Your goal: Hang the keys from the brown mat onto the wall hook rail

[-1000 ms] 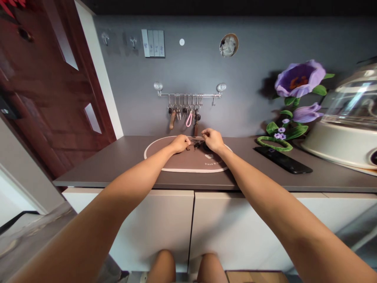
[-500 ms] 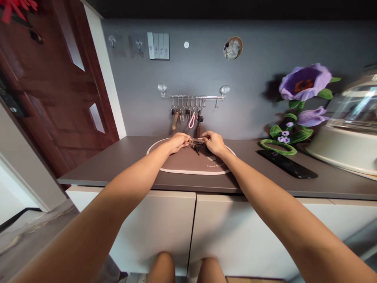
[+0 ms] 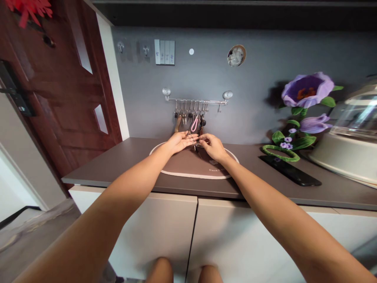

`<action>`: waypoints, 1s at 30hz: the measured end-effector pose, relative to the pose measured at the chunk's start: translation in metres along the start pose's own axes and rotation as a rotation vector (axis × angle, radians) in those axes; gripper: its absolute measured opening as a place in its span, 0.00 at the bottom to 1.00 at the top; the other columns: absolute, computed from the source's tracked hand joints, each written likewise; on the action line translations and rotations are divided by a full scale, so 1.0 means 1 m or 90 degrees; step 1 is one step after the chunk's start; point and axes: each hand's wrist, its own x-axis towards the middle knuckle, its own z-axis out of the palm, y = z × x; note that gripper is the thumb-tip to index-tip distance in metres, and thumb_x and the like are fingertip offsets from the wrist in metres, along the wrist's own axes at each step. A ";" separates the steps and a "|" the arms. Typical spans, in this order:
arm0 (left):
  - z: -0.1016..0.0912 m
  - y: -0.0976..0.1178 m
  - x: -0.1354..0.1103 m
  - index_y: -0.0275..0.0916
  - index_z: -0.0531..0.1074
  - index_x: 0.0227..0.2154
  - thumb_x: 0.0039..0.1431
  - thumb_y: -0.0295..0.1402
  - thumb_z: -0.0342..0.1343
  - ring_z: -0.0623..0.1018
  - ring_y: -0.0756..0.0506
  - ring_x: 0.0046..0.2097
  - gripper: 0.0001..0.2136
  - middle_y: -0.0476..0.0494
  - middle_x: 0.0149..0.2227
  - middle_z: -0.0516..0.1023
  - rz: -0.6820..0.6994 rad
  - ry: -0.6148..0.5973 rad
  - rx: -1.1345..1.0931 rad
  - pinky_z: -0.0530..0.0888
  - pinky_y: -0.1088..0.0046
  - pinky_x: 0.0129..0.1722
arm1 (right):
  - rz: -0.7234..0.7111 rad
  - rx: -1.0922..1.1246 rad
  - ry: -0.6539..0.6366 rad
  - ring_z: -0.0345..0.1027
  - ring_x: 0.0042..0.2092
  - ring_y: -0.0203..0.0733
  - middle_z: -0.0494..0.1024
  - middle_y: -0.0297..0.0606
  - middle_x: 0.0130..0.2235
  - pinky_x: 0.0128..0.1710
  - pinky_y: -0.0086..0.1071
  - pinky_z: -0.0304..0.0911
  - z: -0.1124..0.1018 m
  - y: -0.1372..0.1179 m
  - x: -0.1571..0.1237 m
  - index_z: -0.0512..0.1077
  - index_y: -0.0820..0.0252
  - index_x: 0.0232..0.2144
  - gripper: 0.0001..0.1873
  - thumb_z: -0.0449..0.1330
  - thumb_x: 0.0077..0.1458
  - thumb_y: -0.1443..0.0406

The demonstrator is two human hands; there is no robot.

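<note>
My left hand (image 3: 178, 142) is turned palm up above the brown mat, its fingers stretched to the right and holding a small bunch of keys (image 3: 194, 147) at the fingertips. From the other side, my right hand (image 3: 212, 146) pinches at the same bunch between thumb and fingers. The fingertips of both hands nearly meet. One key hangs down below them, and fingers partly hide the ring. Beneath lies the oval brown mat (image 3: 188, 167) with a pale border. Behind my hands, several key sets (image 3: 185, 116) and a pink strap (image 3: 194, 124) hang from a clear hook rail (image 3: 196, 101).
On the right of the counter (image 3: 118, 157) are a black phone (image 3: 290, 171), a purple flower decoration (image 3: 308, 90) and a white appliance with a clear dome (image 3: 344, 157). A dark red door (image 3: 64, 90) stands left. A dark shelf (image 3: 206, 15) overhangs the counter.
My left hand has rolled palm up and its fingers have straightened. My right hand has come closer to it, narrowing the gap over the keys. The view has tilted up slightly.
</note>
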 end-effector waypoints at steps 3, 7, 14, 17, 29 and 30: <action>0.003 0.002 -0.002 0.35 0.58 0.26 0.53 0.18 0.39 0.73 0.42 0.48 0.08 0.29 0.45 0.71 0.006 -0.017 -0.008 0.67 0.58 0.49 | -0.028 0.021 -0.012 0.66 0.37 0.36 0.73 0.38 0.37 0.39 0.31 0.62 0.001 -0.001 -0.001 0.69 0.59 0.35 0.10 0.53 0.50 0.64; 0.006 0.004 -0.005 0.35 0.58 0.25 0.54 0.20 0.39 0.72 0.42 0.48 0.07 0.30 0.45 0.71 0.013 -0.023 -0.009 0.67 0.58 0.49 | -0.068 0.027 -0.022 0.65 0.37 0.36 0.71 0.38 0.37 0.38 0.31 0.61 0.001 -0.003 -0.002 0.69 0.59 0.36 0.10 0.53 0.51 0.62; 0.005 0.001 -0.002 0.33 0.60 0.26 0.55 0.20 0.40 0.73 0.42 0.47 0.07 0.31 0.41 0.73 0.025 -0.045 -0.002 0.69 0.59 0.48 | -0.105 0.021 -0.009 0.63 0.36 0.36 0.69 0.36 0.32 0.37 0.30 0.60 0.000 -0.005 -0.003 0.68 0.58 0.35 0.09 0.54 0.51 0.62; 0.008 0.001 -0.005 0.33 0.61 0.27 0.55 0.20 0.40 0.73 0.42 0.47 0.07 0.30 0.42 0.73 0.026 -0.040 0.008 0.68 0.58 0.49 | -0.119 0.020 -0.008 0.63 0.36 0.37 0.69 0.37 0.33 0.38 0.31 0.60 -0.001 -0.005 -0.003 0.69 0.57 0.34 0.08 0.55 0.51 0.62; 0.009 0.000 -0.007 0.33 0.61 0.31 0.54 0.17 0.40 0.74 0.43 0.46 0.08 0.31 0.39 0.74 0.030 -0.051 0.028 0.64 0.56 0.52 | -0.129 0.027 0.045 0.61 0.36 0.37 0.67 0.37 0.31 0.39 0.31 0.57 -0.003 -0.004 0.000 0.66 0.59 0.28 0.07 0.50 0.54 0.63; 0.008 0.000 -0.007 0.33 0.61 0.30 0.54 0.18 0.40 0.74 0.43 0.45 0.07 0.31 0.39 0.74 0.030 -0.052 0.033 0.64 0.56 0.52 | -0.124 0.028 0.056 0.61 0.36 0.37 0.67 0.37 0.31 0.39 0.31 0.57 -0.003 -0.003 0.001 0.65 0.59 0.28 0.08 0.50 0.54 0.63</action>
